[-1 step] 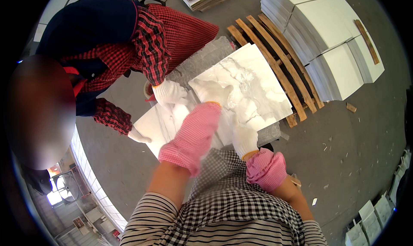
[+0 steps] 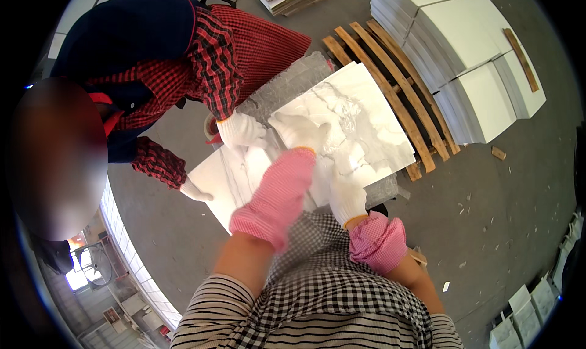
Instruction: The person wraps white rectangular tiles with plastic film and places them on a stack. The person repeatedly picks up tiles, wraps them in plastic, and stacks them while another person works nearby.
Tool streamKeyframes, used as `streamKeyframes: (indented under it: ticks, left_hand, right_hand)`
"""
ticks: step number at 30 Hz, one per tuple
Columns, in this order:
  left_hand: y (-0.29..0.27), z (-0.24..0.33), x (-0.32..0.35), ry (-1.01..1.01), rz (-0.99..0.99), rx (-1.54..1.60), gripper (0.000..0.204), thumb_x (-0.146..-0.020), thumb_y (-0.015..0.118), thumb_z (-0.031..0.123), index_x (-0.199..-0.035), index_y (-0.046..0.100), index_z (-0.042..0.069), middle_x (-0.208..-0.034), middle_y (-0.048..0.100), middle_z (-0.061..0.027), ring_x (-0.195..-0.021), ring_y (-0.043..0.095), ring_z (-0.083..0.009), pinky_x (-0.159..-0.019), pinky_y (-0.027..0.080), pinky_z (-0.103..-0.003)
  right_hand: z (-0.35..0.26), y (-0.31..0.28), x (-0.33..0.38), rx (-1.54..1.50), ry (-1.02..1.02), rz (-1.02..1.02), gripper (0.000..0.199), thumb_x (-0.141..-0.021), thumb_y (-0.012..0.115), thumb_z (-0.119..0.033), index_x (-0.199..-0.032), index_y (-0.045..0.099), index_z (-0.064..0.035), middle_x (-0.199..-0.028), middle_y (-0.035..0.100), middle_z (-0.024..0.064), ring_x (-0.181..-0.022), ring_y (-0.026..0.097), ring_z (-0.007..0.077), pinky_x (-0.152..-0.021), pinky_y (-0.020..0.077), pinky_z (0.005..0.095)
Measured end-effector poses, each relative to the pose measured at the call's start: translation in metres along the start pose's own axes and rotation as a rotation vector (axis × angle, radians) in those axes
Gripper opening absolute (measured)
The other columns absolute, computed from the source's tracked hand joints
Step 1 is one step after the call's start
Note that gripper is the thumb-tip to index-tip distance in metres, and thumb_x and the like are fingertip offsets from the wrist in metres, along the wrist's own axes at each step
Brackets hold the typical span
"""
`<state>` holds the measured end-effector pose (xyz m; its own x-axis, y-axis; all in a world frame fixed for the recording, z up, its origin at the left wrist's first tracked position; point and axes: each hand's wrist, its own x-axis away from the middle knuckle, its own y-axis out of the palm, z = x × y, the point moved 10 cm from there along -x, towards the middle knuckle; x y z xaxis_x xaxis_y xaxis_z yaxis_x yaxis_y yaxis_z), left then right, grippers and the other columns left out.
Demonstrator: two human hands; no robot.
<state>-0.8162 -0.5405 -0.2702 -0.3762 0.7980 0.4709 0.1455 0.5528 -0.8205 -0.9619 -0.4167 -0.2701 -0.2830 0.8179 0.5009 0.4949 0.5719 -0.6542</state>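
A white panel with grey marble-like veins (image 2: 375, 111) lies in front of me, with shiny wrinkles across its face. On its left part rests my left hand (image 2: 300, 129), in a white glove, fingers apart and holding nothing. My right hand (image 2: 348, 197), gloved too, touches the panel near its closer edge; its fingers blend into the white and are hard to make out. A second veined white panel (image 2: 213, 175) lies to the left. A co-worker's gloved hand (image 2: 241, 129) presses at the seam, and the other (image 2: 196, 190) touches that panel's outer edge.
The co-worker in a red checked sleeve (image 2: 213, 62) leans in from the left. Grey plastic wrap (image 2: 293, 77) lies beneath the panels, beside a tape roll (image 2: 211, 126). Beyond stand a wooden pallet (image 2: 397, 93) and tall stacks of white panels (image 2: 482, 99). Wood scraps (image 2: 498, 152) dot the floor.
My left forearm has shifted very slightly to the right. Both panels and the co-worker's hands look nearly the same.
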Motion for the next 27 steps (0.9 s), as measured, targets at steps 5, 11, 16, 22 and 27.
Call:
streamKeyframes:
  ticks: [5,11,16,22,27]
  left_hand:
    - [0.029,-0.017,0.02,-0.277,0.402,0.233,0.085,-0.094,0.05,0.064,-0.138,0.051,-0.008,-0.143,0.051,-0.0267,-0.139,0.04,-0.0454,-0.117,0.022,-0.061]
    - [0.023,-0.024,0.044,-0.348,0.772,0.318,0.071,-0.093,0.059,0.052,-0.13,0.05,-0.008,-0.129,0.053,-0.0256,-0.128,0.045,-0.044,-0.117,0.028,-0.058]
    - [0.01,-0.019,0.038,-0.402,0.751,0.266,0.072,-0.093,0.059,0.052,-0.132,0.049,-0.007,-0.132,0.052,-0.0256,-0.131,0.045,-0.0437,-0.116,0.028,-0.057]
    - [0.015,-0.023,0.028,-0.324,0.589,0.387,0.078,-0.093,0.058,0.055,-0.138,0.048,-0.008,-0.139,0.05,-0.0272,-0.136,0.043,-0.0446,-0.116,0.029,-0.057]
    - [0.017,-0.023,0.026,-0.331,0.701,0.38,0.078,-0.093,0.06,0.05,-0.14,0.047,-0.01,-0.139,0.049,-0.0289,-0.133,0.044,-0.0467,-0.118,0.027,-0.059]
  right_hand:
    - [0.007,0.023,0.04,0.057,0.03,-0.26,0.043,-0.101,0.054,-0.023,-0.137,0.055,-0.0006,-0.105,0.074,0.0212,-0.09,0.074,0.0398,-0.08,0.0587,0.0488]
    - [-0.096,-0.065,0.064,-0.813,-0.304,0.09,0.053,-0.1,0.053,-0.021,-0.15,0.051,-0.0041,-0.12,0.071,0.0181,-0.098,0.072,0.0349,-0.095,0.0547,0.0401]
    - [-0.144,-0.031,0.021,-0.213,-0.657,0.302,0.059,-0.096,0.06,-0.029,-0.149,0.051,-0.0059,-0.134,0.06,0.0204,-0.116,0.059,0.037,-0.102,0.0464,0.0474]
    - [0.06,-0.08,-0.01,0.478,0.072,0.138,0.069,-0.09,0.07,-0.042,-0.145,0.052,-0.0051,-0.151,0.045,0.0241,-0.139,0.041,0.0418,-0.108,0.0356,0.06]
    - [0.068,-0.187,0.003,0.462,0.127,0.911,0.055,-0.086,0.073,-0.024,-0.132,0.058,0.002,-0.135,0.056,0.0253,-0.124,0.051,0.0426,-0.102,0.0425,0.0502]
